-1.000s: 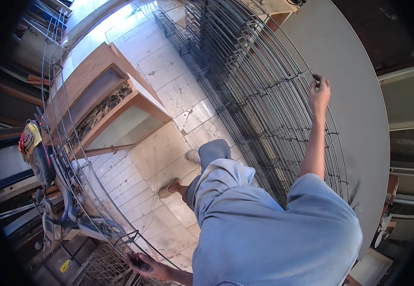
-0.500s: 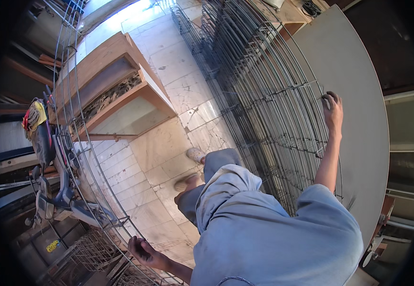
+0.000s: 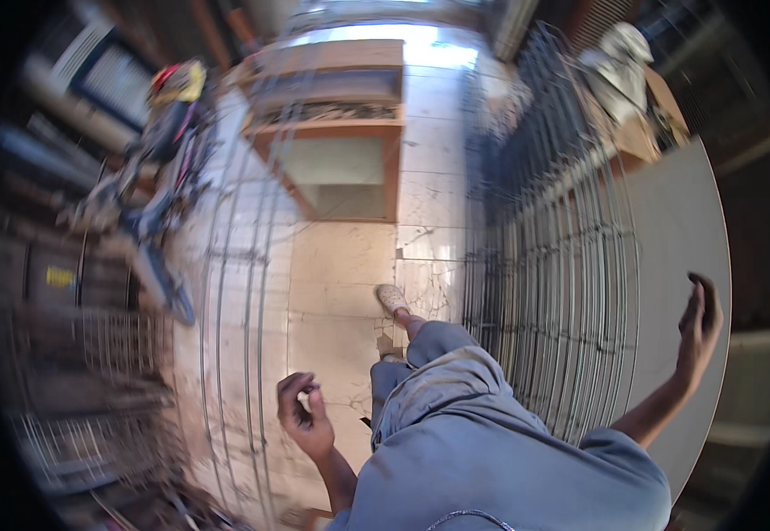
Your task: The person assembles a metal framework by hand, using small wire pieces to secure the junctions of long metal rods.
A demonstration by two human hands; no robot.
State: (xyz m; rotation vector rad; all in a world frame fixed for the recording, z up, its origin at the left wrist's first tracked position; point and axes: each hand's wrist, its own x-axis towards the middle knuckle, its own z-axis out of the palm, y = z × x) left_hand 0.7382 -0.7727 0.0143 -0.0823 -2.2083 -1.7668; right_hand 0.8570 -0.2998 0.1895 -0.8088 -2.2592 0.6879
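Observation:
My left hand (image 3: 307,418) hangs beside a long steel-rod frame (image 3: 256,372) on my left. Its fingers curl toward the thumb with a gap between them, and nothing shows in it. My right hand (image 3: 700,329) is raised over a grey board (image 3: 681,230), thumb and fingers apart, holding nothing visible. Between that board and my legs stands a dense row of wire-rod frames (image 3: 571,301), tied with crosswise rods. My right hand is apart from them.
A wooden cabinet (image 3: 385,133) with a glass-like panel stands ahead on the tiled floor (image 3: 340,292). A blurred scooter-like machine (image 3: 150,221) is at left, above wire mesh pieces (image 3: 92,442). A white sack (image 3: 619,71) rests on the far right.
The view has turned, so the cabinet now lies straight ahead. My left hand has come off the steel-rod frame. My right hand has moved away from the row of frames.

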